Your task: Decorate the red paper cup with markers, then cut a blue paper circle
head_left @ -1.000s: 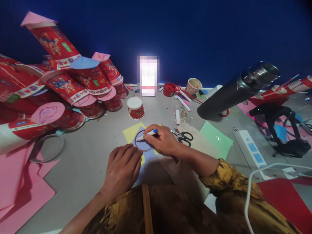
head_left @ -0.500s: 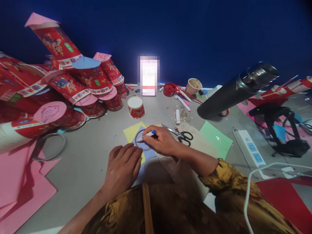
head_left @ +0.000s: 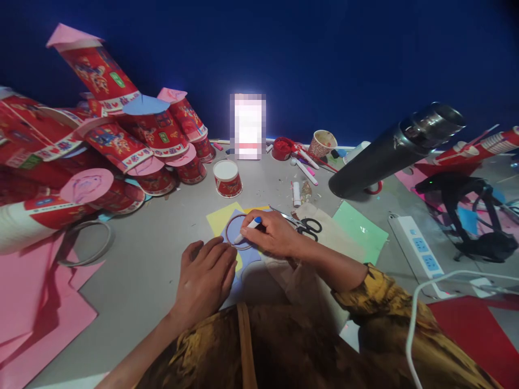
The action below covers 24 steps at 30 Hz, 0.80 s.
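My right hand (head_left: 274, 233) grips a white marker (head_left: 248, 229) with a blue cap, its tip down on a blue paper sheet (head_left: 246, 254) where a dark circle (head_left: 239, 231) is drawn. A yellow sheet (head_left: 221, 218) lies under the blue one. My left hand (head_left: 206, 278) lies flat with fingers together, pressing the near left part of the blue sheet. Black-handled scissors (head_left: 305, 224) rest just right of my right hand.
Piled red paper cups (head_left: 121, 146) with pink and blue lids fill the left. One upturned red cup (head_left: 227, 178), markers (head_left: 305, 167), a green sheet (head_left: 359, 229), a black flask (head_left: 395, 148), a power strip (head_left: 417, 254), pink paper (head_left: 36, 313), a tape ring (head_left: 85, 243).
The marker tip has travelled round the circle from its left side to its lower edge, and my right hand shifted slightly right. My left hand stays put.
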Motion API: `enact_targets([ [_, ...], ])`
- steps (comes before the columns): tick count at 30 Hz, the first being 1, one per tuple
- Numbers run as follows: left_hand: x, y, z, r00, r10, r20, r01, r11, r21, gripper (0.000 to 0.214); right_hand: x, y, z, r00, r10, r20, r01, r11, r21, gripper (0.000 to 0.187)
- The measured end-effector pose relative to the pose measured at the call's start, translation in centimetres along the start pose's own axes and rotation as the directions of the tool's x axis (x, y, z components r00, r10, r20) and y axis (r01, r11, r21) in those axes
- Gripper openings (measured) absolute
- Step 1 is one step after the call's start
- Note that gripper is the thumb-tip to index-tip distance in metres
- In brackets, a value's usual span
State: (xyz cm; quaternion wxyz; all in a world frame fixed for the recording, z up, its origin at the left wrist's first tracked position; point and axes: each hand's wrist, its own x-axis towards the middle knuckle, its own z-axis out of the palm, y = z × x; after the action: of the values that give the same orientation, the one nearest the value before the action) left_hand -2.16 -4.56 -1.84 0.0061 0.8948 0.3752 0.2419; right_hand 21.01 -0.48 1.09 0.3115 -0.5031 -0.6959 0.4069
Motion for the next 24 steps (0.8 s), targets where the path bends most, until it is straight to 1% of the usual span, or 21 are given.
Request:
enact_targets([
  [7,0.0,0.0,0.1,1.0,-0.01,-0.006,0.01,1.0,-0.001,0.013,0.7,0.4,0.3,0.998,-0.062,-0.026,0.064,0.995,0.08,0.02],
  [10,-0.1,0.0,0.2,1.0,-0.005,-0.009,0.005,1.0,0.003,0.013,0.9,0.8,0.4,0.994,-0.095,-0.059,0.099,0.993,0.064,0.02],
  [12,-0.2,0.0,0.2,1.0,-0.001,-0.004,0.001,1.0,0.009,0.014,0.9,1.1,0.4,0.989,-0.13,-0.069,0.132,0.991,0.024,0.019],
  [14,-0.2,0.0,0.2,1.0,0.001,0.003,-0.001,1.0,0.015,0.013,0.8,1.2,0.3,0.984,-0.17,-0.061,0.166,0.984,-0.062,0.018],
  [17,-0.1,0.1,0.2,1.0,0.003,0.004,-0.003,1.0,0.016,0.013,0.5,0.9,0.0,0.981,-0.193,-0.002,0.183,0.937,-0.299,0.018],
  [20,0.0,0.1,0.0,1.0,0.011,-0.007,-0.011,1.0,0.025,0.013,0.2,-0.3,-0.4,0.985,-0.15,0.082,0.171,0.827,-0.535,0.023],
  [24,0.3,0.2,-0.2,1.0,0.019,-0.004,-0.019,0.999,0.045,0.013,0.2,-2.7,-1.0,0.986,-0.028,0.165,0.14,0.675,-0.724,0.028],
])
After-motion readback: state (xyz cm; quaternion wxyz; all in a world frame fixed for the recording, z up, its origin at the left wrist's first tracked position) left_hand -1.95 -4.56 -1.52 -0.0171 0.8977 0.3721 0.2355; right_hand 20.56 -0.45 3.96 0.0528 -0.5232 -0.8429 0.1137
